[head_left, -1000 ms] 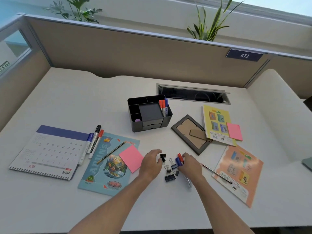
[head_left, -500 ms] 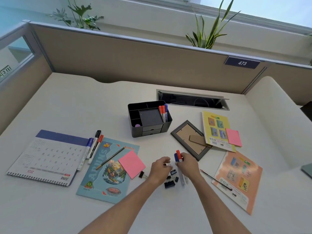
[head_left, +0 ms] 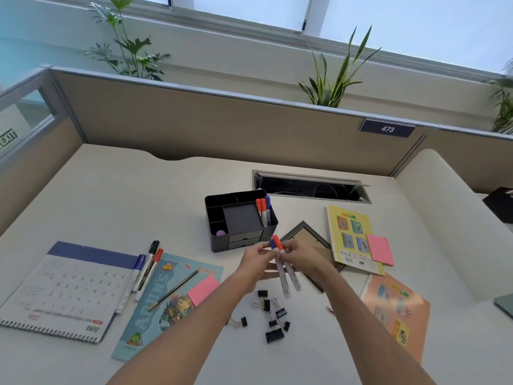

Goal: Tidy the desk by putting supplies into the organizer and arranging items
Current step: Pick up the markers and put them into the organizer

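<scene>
Both hands meet above the surface [head_left: 116,201], the left hand [head_left: 256,261] and right hand [head_left: 306,259] each curled in a grip on two markers [head_left: 283,269]. Red and blue caps stick up just past the fingertips, white barrels hanging down below the palms. Straight beyond the caps, close by, sits the black organizer [head_left: 241,220], three markers already standing in it. Binder clips [head_left: 273,315] lie scattered underneath the wrists.
</scene>
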`<state>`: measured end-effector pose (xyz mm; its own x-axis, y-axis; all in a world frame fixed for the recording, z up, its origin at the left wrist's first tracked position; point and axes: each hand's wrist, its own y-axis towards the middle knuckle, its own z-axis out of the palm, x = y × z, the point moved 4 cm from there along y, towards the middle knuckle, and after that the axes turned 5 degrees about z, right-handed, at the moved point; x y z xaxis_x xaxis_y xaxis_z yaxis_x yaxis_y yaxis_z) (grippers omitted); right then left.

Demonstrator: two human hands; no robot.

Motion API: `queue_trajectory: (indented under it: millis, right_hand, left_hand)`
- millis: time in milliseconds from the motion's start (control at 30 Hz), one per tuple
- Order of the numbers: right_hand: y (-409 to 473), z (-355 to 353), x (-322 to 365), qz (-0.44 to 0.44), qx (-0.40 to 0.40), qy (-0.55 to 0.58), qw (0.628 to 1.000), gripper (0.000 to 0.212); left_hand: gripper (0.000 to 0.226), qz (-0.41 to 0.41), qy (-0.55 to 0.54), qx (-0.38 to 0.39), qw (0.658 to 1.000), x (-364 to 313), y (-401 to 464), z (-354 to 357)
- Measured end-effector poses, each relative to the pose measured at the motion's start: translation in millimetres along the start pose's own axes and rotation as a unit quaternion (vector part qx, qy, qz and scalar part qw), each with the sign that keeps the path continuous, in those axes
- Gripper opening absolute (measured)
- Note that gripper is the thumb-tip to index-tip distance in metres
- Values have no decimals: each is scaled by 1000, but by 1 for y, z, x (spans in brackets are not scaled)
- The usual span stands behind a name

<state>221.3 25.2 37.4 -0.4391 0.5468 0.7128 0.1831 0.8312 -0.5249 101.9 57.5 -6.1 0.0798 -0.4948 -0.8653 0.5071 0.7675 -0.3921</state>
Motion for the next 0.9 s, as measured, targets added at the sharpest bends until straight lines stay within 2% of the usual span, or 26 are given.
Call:
queue_trajectory:
  millis: [67, 167, 300, 367, 467, 567, 733, 900]
  right_hand:
    - [5, -6, 7, -9, 10, -4, 1000, 14]
    - [19, -19, 16, -28, -19, 32, 999, 11]
    - [41, -41, 25, -36, -140, 53, 988, 12]
    - [51, -49, 31, -44, -176, 64, 981, 19]
    - [62, -59, 37, -53, -216, 93, 970, 15]
    - [72, -65, 39, -66, -237, 107, 963, 13]
    - [81, -69, 36, -68, -259, 126, 955, 20]
    - [91, -66, 26, -57, -253, 136, 956, 20]
  left_hand:
    - [19, 8, 26, -9, 1000, -13, 7, -1]
    - [17, 30, 54, -56, 996, -33, 27, -7]
    - [15, 106, 110, -135, 979, -64, 57, -18]
    - [14, 139, 135, -150, 969, -81, 65, -18]
    - [15, 179, 173, -174, 953, -99, 80, -15]
    - [16, 195, 190, -181, 945, -106, 97, -13]
    - [18, 215, 232, -184, 931, -107, 115, -9]
    - [25, 203, 291, -169, 920, -93, 124, -9]
